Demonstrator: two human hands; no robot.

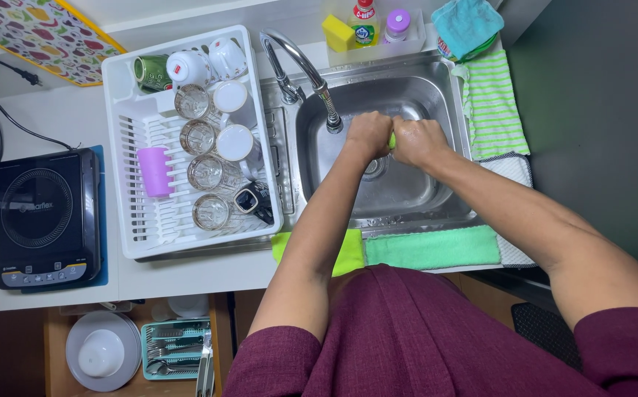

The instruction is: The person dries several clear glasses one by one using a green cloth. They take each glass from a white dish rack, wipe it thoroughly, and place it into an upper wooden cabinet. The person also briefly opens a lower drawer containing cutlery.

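Both my hands are over the steel sink (pixel 422 88), just below the spout of the curved tap (pixel 312 73). My left hand (pixel 369 134) and my right hand (pixel 418 140) are pressed together with fingers curled. A small bright green thing (pixel 392 140) shows between them; only a sliver of it is visible, so its kind is unclear. The drain lies right under the hands, partly hidden.
A white dish rack (pixel 124 95) left of the sink holds glasses, cups and a purple tumbler (pixel 155 170). A black induction hob (pixel 43 217) stands far left. Green cloths (pixel 433 248) lie along the sink's front edge; a striped towel (pixel 489 103) and bottles sit around it.
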